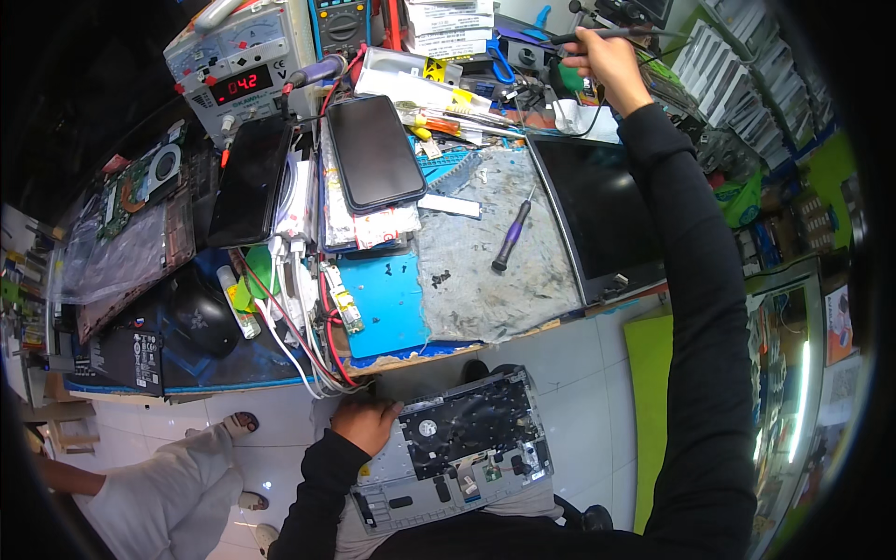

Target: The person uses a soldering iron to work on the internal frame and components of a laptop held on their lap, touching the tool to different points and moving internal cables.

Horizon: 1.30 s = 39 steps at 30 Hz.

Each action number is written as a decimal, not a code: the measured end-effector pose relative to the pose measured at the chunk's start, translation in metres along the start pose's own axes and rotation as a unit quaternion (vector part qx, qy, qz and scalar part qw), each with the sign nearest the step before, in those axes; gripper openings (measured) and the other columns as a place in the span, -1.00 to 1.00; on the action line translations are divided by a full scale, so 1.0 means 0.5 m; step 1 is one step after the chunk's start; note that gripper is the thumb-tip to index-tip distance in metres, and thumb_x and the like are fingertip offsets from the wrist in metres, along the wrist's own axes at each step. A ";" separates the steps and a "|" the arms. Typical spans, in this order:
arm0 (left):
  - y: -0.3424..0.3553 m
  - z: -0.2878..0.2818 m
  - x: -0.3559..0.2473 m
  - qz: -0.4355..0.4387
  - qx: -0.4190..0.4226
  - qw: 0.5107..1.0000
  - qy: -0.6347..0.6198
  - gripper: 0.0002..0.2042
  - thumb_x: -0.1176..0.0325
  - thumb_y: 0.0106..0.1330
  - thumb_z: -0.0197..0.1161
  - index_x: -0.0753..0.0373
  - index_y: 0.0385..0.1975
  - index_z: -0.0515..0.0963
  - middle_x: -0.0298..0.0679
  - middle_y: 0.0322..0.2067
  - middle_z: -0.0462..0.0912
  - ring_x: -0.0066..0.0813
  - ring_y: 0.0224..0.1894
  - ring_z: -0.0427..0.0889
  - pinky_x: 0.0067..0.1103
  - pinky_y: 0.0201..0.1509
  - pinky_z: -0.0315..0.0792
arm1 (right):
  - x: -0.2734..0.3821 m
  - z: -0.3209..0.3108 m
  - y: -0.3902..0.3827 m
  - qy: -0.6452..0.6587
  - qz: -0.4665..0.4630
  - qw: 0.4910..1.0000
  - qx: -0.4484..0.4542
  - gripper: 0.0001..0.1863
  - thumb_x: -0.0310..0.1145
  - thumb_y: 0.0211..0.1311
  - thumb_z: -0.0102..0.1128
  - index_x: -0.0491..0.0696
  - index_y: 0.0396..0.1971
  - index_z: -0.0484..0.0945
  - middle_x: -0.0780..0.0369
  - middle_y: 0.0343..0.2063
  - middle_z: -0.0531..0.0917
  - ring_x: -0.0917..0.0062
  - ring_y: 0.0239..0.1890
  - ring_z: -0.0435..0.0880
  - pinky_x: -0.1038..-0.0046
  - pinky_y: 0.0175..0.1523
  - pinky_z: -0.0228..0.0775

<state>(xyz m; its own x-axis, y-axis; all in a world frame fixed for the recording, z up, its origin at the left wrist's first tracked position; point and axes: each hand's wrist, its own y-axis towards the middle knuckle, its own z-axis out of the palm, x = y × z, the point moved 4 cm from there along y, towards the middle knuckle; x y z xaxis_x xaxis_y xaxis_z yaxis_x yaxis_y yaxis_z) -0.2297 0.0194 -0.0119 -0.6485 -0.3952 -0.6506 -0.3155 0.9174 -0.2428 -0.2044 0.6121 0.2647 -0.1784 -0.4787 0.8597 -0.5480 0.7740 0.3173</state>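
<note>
Across my lap lies a grey laptop palm-rest cover (429, 499), its inner side up, with a black sheet over the keyboard area. My left hand (366, 427) grips its upper left corner; some fingers are hidden under the edge. Stretched far over the bench, my right hand (605, 67) is closed around a thin black soldering iron (627, 34) with a cable. Below my right forearm stands a dark laptop screen (597, 210), leaning on the bench's right side. A purple-and-black screwdriver (513, 233) rests on the worn grey mat (476, 289).
A black phone (375, 154) tops a stack, beside another dark phone (250, 182). Behind are a power supply (245, 84) and a multimeter (341, 26). Cables (317, 369) hang over the front edge. At left, a circuit board (131, 196) lies near a seated person's legs (163, 495).
</note>
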 end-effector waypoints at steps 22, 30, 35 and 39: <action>-0.034 -0.024 0.060 0.006 -0.046 0.999 0.015 -0.75 0.26 0.46 0.15 0.31 -0.23 0.67 0.09 -0.27 0.69 0.14 -0.18 0.65 -0.13 -0.01 0.50 | 0.084 0.144 -0.117 0.253 0.246 0.928 0.124 -0.78 -0.50 0.36 0.16 -0.23 -0.07 0.44 0.00 -0.10 0.50 0.30 -0.07 0.55 0.33 -0.04 0.50; -0.099 -0.020 0.074 0.021 -0.169 0.985 0.040 -0.71 0.32 0.41 0.24 0.33 0.03 0.63 0.07 -0.10 0.63 0.08 -0.06 0.62 -0.22 0.12 0.49 | 0.298 -0.111 -0.544 -0.078 -0.139 0.985 0.065 -0.68 -0.13 0.45 0.27 -0.10 -0.10 0.68 0.26 -0.21 0.73 0.56 -0.23 0.64 0.47 -0.06 0.46; -0.215 -0.021 0.129 -0.131 -0.205 0.969 -0.041 -0.64 0.33 0.40 0.32 0.36 0.11 0.58 0.04 -0.06 0.62 -0.09 -0.13 0.66 -0.31 0.04 0.53 | 0.195 -0.056 -0.923 -0.148 0.050 0.984 0.085 -0.81 -0.34 0.41 0.34 -0.18 -0.27 0.71 0.24 -0.41 0.70 0.63 -0.34 0.60 0.53 -0.20 0.44; -0.219 0.030 0.128 -0.177 -0.134 0.971 -0.090 -0.61 0.27 0.40 0.32 0.39 0.11 0.56 -0.02 -0.15 0.68 -0.15 -0.19 0.70 -0.34 -0.03 0.55 | -0.150 -0.011 -1.165 -0.174 0.214 0.955 0.112 -0.65 -0.23 0.41 0.27 -0.30 -0.16 0.67 -0.02 -0.29 0.74 0.17 -0.23 0.74 0.27 -0.08 0.54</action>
<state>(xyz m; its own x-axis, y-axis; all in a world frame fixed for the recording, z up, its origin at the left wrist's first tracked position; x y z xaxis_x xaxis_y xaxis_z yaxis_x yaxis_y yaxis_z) -0.2263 -0.1057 -0.0379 -0.3432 -0.6463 -0.6815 -0.6811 0.6709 -0.2933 0.1328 0.1993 0.0177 -0.6639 -0.2773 0.6945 -0.5184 0.8400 -0.1601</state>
